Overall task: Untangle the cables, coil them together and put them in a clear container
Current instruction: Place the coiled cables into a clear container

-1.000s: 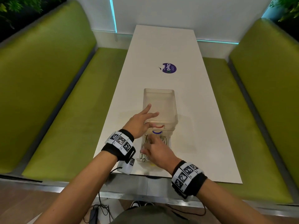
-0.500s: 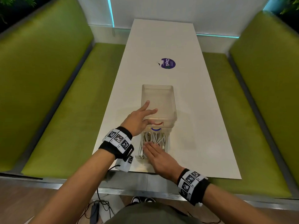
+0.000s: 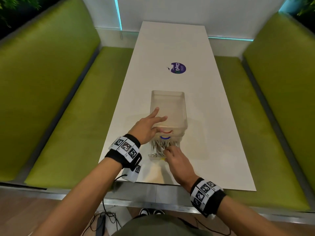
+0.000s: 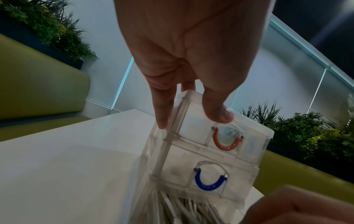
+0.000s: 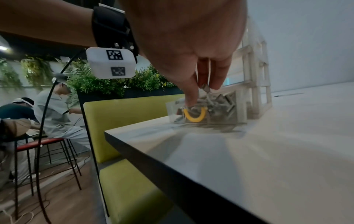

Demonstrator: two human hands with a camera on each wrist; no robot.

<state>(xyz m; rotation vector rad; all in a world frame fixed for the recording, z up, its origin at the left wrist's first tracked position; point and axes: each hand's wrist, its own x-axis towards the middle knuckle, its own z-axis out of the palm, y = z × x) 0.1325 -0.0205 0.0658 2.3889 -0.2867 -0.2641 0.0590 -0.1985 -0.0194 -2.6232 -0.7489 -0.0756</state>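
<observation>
A clear drawer unit (image 3: 170, 106) (image 4: 210, 151) stands on the white table (image 3: 213, 133), with red and blue handles on its shut drawers. Its lowest drawer (image 3: 153, 155), with a yellow handle (image 5: 194, 117), is pulled out toward me and holds white cables (image 3: 159, 145) (image 4: 182, 209) (image 5: 220, 104). My left hand (image 3: 150, 123) (image 4: 191, 121) rests on the unit's top, fingers straight, thumb on the front edge. My right hand (image 3: 170, 150) (image 5: 201, 95) curls down into the drawer. Its thumb is by the front wall, and a connector end sits between its fingers.
A purple round sticker (image 3: 178, 68) lies farther up the table. Green benches (image 3: 68, 116) (image 3: 264, 125) run along both sides. The table's near edge (image 3: 170, 183) is just behind my right wrist. Two people (image 5: 55, 109) sit at the far left in the right wrist view.
My right hand, lying flat at the drawer's near end half a second ago, has moved slightly forward and curled its fingers down into the cables. The left hand has stayed on the unit.
</observation>
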